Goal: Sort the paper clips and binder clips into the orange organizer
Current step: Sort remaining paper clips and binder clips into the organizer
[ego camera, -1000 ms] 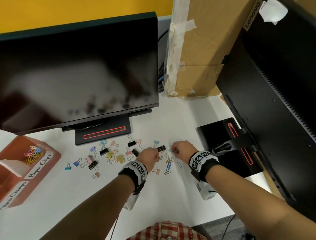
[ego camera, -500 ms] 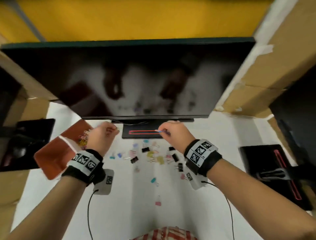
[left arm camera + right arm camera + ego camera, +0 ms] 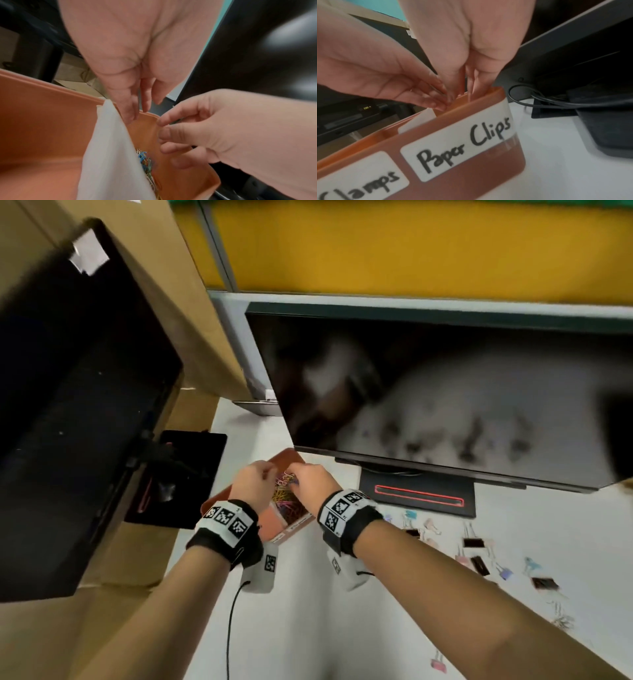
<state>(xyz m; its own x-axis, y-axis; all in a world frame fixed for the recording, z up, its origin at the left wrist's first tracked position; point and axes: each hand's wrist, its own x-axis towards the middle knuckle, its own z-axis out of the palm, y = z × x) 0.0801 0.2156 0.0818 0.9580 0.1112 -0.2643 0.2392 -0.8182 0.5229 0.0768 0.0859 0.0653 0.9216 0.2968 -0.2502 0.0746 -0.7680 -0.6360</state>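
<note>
An orange organizer [image 3: 219, 499] sits at centre-left of the head view, on a white desk [image 3: 308, 611]. Its far compartment, labelled "Paper Clips" [image 3: 464, 146], holds a pile of coloured paper clips [image 3: 286, 501]. Both hands hover over it: the left hand [image 3: 253, 484] with fingers pointing down, loosely together, the right hand [image 3: 313, 482] with fingers curled toward the thumb; whether either holds a clip cannot be told. Many binder clips [image 3: 474, 542] lie at lower right, unsorted, so much work seems left.
</note>
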